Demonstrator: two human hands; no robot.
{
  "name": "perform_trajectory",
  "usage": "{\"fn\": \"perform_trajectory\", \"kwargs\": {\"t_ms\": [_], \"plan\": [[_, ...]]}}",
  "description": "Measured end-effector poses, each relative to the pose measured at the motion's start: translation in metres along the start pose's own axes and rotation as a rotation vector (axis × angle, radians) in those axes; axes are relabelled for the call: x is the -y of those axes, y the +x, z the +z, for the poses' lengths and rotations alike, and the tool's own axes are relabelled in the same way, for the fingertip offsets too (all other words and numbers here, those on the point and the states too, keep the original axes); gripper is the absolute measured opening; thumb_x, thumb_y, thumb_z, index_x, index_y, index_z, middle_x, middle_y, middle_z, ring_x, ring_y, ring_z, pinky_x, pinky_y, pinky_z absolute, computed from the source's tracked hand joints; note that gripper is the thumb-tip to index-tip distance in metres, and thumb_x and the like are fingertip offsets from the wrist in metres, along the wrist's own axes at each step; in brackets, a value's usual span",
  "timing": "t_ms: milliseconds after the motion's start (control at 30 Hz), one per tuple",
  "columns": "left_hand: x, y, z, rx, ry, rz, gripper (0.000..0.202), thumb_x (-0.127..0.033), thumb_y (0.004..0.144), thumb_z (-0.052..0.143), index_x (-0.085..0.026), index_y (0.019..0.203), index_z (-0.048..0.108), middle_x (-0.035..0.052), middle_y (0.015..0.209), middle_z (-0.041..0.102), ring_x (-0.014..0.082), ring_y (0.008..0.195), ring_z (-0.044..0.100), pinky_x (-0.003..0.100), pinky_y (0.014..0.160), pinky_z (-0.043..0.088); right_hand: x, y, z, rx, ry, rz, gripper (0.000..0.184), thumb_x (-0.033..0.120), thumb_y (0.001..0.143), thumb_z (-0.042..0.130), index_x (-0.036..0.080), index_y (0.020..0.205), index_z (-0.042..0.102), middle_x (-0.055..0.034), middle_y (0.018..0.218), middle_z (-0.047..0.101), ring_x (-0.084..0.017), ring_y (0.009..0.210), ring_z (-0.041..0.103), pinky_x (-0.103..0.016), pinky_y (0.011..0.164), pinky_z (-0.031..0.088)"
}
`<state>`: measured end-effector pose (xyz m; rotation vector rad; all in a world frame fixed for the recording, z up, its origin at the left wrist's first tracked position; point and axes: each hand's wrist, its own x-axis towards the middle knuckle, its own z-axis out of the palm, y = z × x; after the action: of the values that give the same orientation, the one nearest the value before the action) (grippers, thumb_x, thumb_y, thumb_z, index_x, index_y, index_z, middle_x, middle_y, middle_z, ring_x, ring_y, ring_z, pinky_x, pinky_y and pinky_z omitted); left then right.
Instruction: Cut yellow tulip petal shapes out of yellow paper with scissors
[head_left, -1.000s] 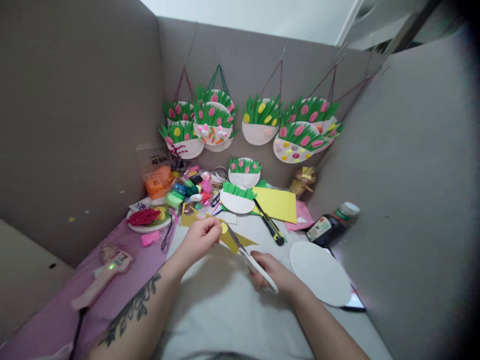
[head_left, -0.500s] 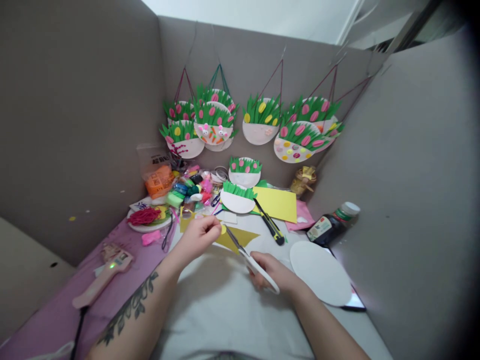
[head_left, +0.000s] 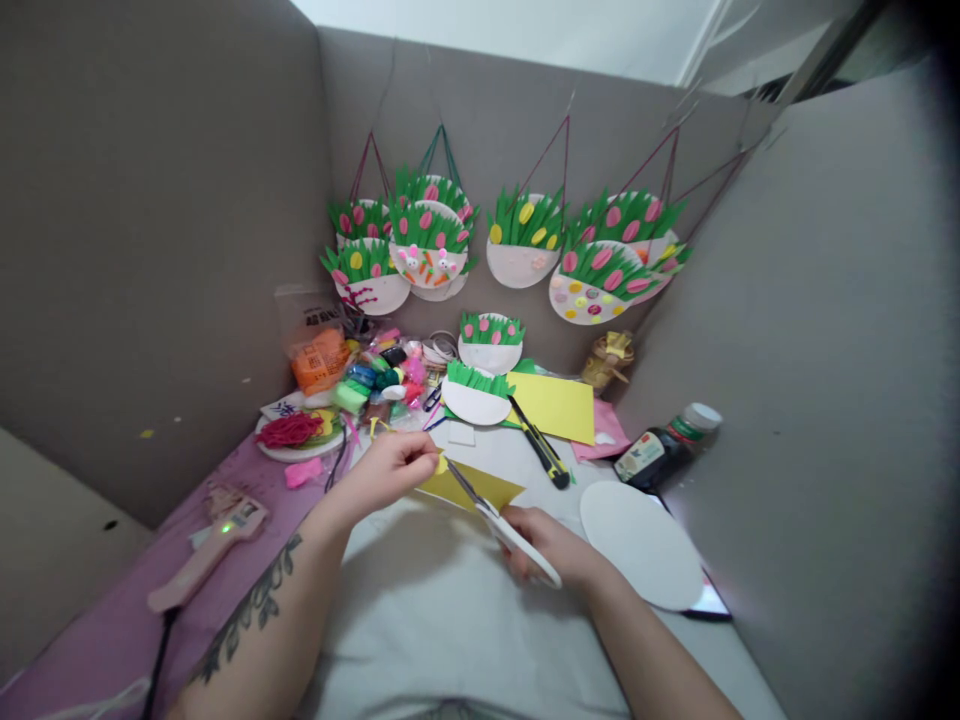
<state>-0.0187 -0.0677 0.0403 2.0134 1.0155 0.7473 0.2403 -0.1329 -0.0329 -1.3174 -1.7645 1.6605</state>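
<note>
My left hand (head_left: 394,472) is closed in a pinch on a small piece of yellow paper (head_left: 442,464) that shows at the fingertips. White-handled scissors (head_left: 525,550) are gripped in my right hand (head_left: 553,543), their blades pointing up and left to the paper at my left fingers. Whether the blades are cutting I cannot tell. Behind the blades shows a larger darker yellow sheet (head_left: 491,487), partly covered by my left hand. A black and yellow utility knife (head_left: 541,445) lies beyond my right hand, near a white half plate with green paper grass (head_left: 476,402).
Several decorated half plates (head_left: 523,268) hang at the back wall. Clay packets (head_left: 364,385) and a plate with red yarn (head_left: 291,432) lie left. A pink glue gun (head_left: 202,565) rests front left. At right are a dark bottle (head_left: 664,455) and white oval (head_left: 641,545).
The darker yellow sheet has shifted, and its part left of my left hand is mostly out of sight. My left hand has moved slightly left; the scissors stay at the paper.
</note>
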Motion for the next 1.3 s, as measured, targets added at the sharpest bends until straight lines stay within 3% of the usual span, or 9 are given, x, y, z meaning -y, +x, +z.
{"fn": "perform_trajectory", "kwargs": {"t_ms": [333, 400, 500, 533, 733, 967, 1033, 1133, 1300], "plan": [[0.008, -0.005, -0.014, 0.091, -0.060, 0.013, 0.018, -0.027, 0.076, 0.049, -0.016, 0.063, 0.054, -0.0021, 0.061, 0.049, 0.0104, 0.058, 0.042, 0.021, 0.054, 0.032, -0.002, -0.001, -0.001, -0.035, -0.053, -0.070, 0.021, 0.025, 0.058, 0.066, 0.017, 0.068, 0.050, 0.0039, 0.062, 0.053, -0.010, 0.055, 0.044, -0.018, 0.046, 0.033], [0.017, -0.003, -0.019, -0.093, -0.174, -0.010, 0.019, -0.032, 0.075, 0.053, -0.017, 0.063, 0.054, -0.0022, 0.060, 0.048, 0.0102, 0.057, 0.042, 0.021, 0.053, 0.032, -0.003, -0.002, -0.003, -0.032, -0.051, -0.118, 0.031, 0.035, 0.057, 0.072, 0.017, 0.067, 0.049, 0.0034, 0.062, 0.052, -0.010, 0.054, 0.042, -0.019, 0.046, 0.031], [0.034, 0.005, -0.028, -0.674, -0.411, -0.080, 0.021, -0.038, 0.076, 0.050, -0.018, 0.071, 0.053, -0.0016, 0.066, 0.052, 0.0107, 0.060, 0.047, 0.021, 0.056, 0.037, -0.004, -0.005, -0.007, 0.013, -0.009, -0.194, 0.052, 0.058, 0.053, 0.075, 0.017, 0.067, 0.048, 0.0032, 0.060, 0.051, -0.009, 0.052, 0.040, -0.020, 0.047, 0.030], [0.040, 0.008, -0.030, -0.714, -0.456, -0.133, 0.021, -0.040, 0.075, 0.052, -0.018, 0.074, 0.054, -0.0007, 0.072, 0.056, 0.0116, 0.065, 0.050, 0.021, 0.059, 0.040, -0.003, -0.006, -0.008, 0.020, 0.004, -0.220, 0.058, 0.066, 0.051, 0.073, 0.017, 0.068, 0.048, 0.0029, 0.059, 0.051, -0.009, 0.052, 0.040, -0.021, 0.047, 0.030], [0.054, 0.021, -0.011, -0.112, -0.356, -0.284, 0.034, -0.048, 0.070, 0.061, -0.015, 0.070, 0.055, -0.0025, 0.065, 0.052, 0.0108, 0.060, 0.049, 0.021, 0.055, 0.038, 0.002, -0.009, -0.009, -0.041, 0.032, -0.282, 0.073, 0.086, 0.047, 0.056, 0.017, 0.068, 0.048, 0.0010, 0.058, 0.052, -0.011, 0.051, 0.043, -0.024, 0.049, 0.032], [0.045, 0.026, 0.042, -0.042, -0.515, -0.220, 0.036, -0.052, 0.078, 0.052, -0.017, 0.077, 0.052, 0.0016, 0.072, 0.057, 0.0158, 0.068, 0.056, 0.025, 0.061, 0.043, -0.004, -0.011, -0.010, -0.081, 0.061, -0.297, 0.065, 0.079, 0.055, 0.061, 0.018, 0.070, 0.046, 0.0014, 0.059, 0.051, -0.010, 0.050, 0.043, -0.024, 0.048, 0.033], [0.048, 0.027, 0.037, 0.017, -0.354, -0.172, 0.033, -0.050, 0.077, 0.053, -0.017, 0.073, 0.056, 0.0066, 0.081, 0.062, 0.0215, 0.084, 0.058, 0.030, 0.071, 0.045, -0.010, -0.010, -0.010, -0.122, 0.045, -0.288, 0.055, 0.069, 0.062, 0.064, 0.018, 0.070, 0.046, 0.0014, 0.059, 0.051, -0.011, 0.051, 0.045, -0.024, 0.048, 0.034], [0.064, 0.028, 0.011, -0.198, 0.076, -0.098, 0.028, -0.043, 0.076, 0.053, -0.018, 0.072, 0.064, 0.0118, 0.102, 0.062, 0.0267, 0.106, 0.051, 0.033, 0.083, 0.042, -0.014, -0.009, -0.010, -0.153, 0.039, -0.301, 0.043, 0.057, 0.069, 0.064, 0.018, 0.071, 0.046, 0.0010, 0.060, 0.052, -0.011, 0.051, 0.047, -0.023, 0.048, 0.035], [0.096, 0.029, -0.016, 0.011, 0.380, -0.281, 0.015, -0.024, 0.067, 0.054, -0.019, 0.067, 0.068, 0.0058, 0.070, 0.067, 0.0214, 0.070, 0.058, 0.029, 0.068, 0.042, -0.015, -0.005, -0.010, -0.126, 0.048, -0.311, 0.043, 0.055, 0.067, 0.068, 0.017, 0.073, 0.048, 0.0007, 0.062, 0.053, -0.011, 0.051, 0.048, -0.024, 0.049, 0.038]]}}
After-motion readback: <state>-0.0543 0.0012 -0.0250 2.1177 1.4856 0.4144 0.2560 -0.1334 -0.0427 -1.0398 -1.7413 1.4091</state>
